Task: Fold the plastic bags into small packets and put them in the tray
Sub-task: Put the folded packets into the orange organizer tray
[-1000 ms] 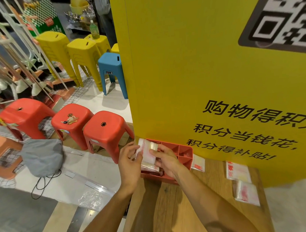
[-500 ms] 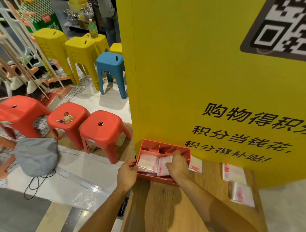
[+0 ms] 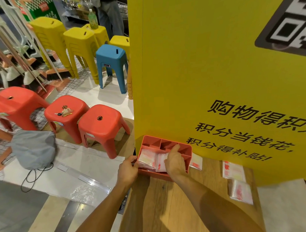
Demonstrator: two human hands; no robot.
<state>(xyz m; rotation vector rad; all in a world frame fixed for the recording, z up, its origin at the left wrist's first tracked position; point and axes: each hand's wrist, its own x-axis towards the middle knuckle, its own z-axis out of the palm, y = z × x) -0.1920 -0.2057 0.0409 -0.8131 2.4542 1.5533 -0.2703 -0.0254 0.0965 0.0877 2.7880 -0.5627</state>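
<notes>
A red compartment tray (image 3: 167,143) stands at the far edge of the wooden table (image 3: 170,202), against a yellow board. Folded white-and-red plastic bag packets (image 3: 148,159) lie in its front compartment. My left hand (image 3: 127,169) grips the tray's left rim, thumb on top. With its fingers stretched toward the back compartments, my right hand (image 3: 174,163) rests flat on the packets and presses them down. Three more plastic bags lie on the table to the right: one beside the tray (image 3: 196,162), two further right (image 3: 232,169) (image 3: 240,191).
The yellow printed board (image 3: 208,78) rises right behind the tray. Left of the table, red stools (image 3: 100,121), a blue stool (image 3: 112,56) and yellow stools (image 3: 78,38) stand on the floor, beside a grey bag (image 3: 33,147). A person (image 3: 109,16) stands at the back.
A second ago both hands held a folded packet above the tray. It now lies in the tray, with my right hand pressing it and my left hand on the tray's rim.
</notes>
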